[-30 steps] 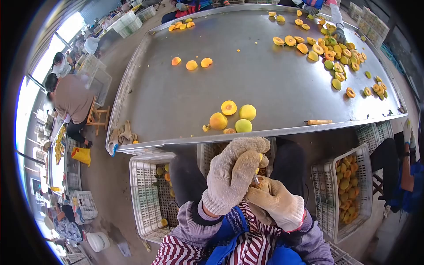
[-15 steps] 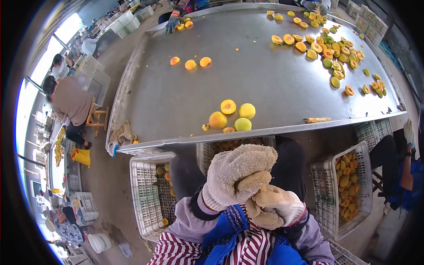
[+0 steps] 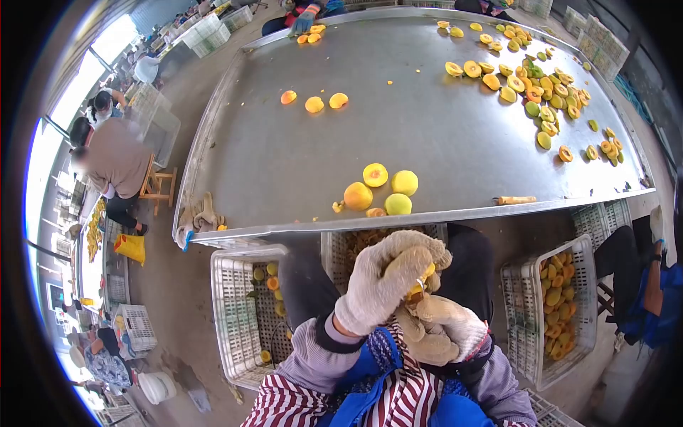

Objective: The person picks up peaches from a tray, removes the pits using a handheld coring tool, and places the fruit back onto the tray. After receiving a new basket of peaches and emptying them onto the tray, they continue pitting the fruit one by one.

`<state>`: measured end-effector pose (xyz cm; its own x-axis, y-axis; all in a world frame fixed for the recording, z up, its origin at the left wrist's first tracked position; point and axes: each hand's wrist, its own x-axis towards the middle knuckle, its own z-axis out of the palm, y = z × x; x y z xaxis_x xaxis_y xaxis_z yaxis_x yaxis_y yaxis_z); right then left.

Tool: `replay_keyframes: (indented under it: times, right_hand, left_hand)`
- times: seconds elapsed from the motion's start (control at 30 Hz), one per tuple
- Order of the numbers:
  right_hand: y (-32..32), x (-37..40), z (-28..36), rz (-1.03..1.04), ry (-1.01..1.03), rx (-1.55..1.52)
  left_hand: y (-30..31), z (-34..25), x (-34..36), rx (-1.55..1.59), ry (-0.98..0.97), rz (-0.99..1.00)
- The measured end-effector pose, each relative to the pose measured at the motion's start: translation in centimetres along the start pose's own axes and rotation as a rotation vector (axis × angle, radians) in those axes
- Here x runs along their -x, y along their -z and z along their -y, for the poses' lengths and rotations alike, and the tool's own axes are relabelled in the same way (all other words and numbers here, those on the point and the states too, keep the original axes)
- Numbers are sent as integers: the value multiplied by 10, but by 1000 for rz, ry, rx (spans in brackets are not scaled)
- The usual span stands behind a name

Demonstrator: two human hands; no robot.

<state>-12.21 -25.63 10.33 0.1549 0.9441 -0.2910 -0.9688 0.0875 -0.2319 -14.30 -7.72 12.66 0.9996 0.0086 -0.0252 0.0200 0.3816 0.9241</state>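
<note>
Both my hands wear off-white work gloves and are held close together in front of my lap, below the table edge. My left hand (image 3: 384, 281) curls around a yellow peach (image 3: 427, 272), of which only a sliver shows between the fingers. Just below it, my right hand (image 3: 442, 326) is closed, its fingertips right at the fruit. A small brownish bit shows between the two hands; whether my right hand grips a tool there, I cannot tell. On the near table edge sit a cut peach half (image 3: 375, 175), a whole orange-yellow peach (image 3: 358, 195) and greenish ones (image 3: 398, 204).
Many peach halves (image 3: 548, 92) spread over the metal table (image 3: 284, 156) at right. A wooden-handled tool (image 3: 515, 201) and spare gloves (image 3: 206, 213) lie along its near edge. Crates stand at my left (image 3: 238, 320) and right (image 3: 583, 320). A co-worker's gloved hand (image 3: 304, 19) reaches in opposite.
My left hand has turned and loosened a little, so the yellow fruit inside now shows. My right hand stays closed below it. The view has shifted slightly.
</note>
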Motion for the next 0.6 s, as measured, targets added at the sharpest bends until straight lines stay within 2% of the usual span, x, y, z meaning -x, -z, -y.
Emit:
replay_keyframes:
  times: [0.03, 0.1, 0.13, 0.17, 0.2, 0.23, 0.33, 0.37, 0.4, 0.43, 0.5, 0.6]
  right_hand:
    - [-2, -1, -1, -1, -6, -1]
    - [-8, -4, -1, -144, 34, 64]
    - [-6, -6, 0, -145, 33, 65]
    - [-1, -9, 1, -74, 34, 2]
    - [2, -11, 2, -2, 37, -60]
    - [2, -14, 3, -2, 35, -56]
    - [-2, -18, 3, 0, 50, -35]
    - [-8, -16, 6, -99, 51, 127]
    - [-11, -16, 6, -199, 51, 283]
    - [-11, -19, 8, -193, 48, 285]
    - [-11, -23, 14, -286, 106, 297]
    - [-12, -22, 23, -356, 81, 307]
  left_hand:
    - [2, 2, 1, 2, 1, -6]
    - [3, 7, -1, 177, 31, -26]
    - [-4, 14, 0, 225, -30, -126]
    - [-4, 14, -1, 227, -31, -129]
    - [-3, 12, -4, 255, 38, -167]
    - [-3, 11, -7, 283, 104, -203]
    - [14, 28, -20, 343, 86, -256]
    - [22, 34, -25, 342, 62, -299]
    - [32, 36, -24, 302, 30, -305]
    - [36, 36, -26, 200, 54, -424]
    - [48, 24, -22, 104, 57, -460]
    - [98, 22, -4, -145, -62, -577]
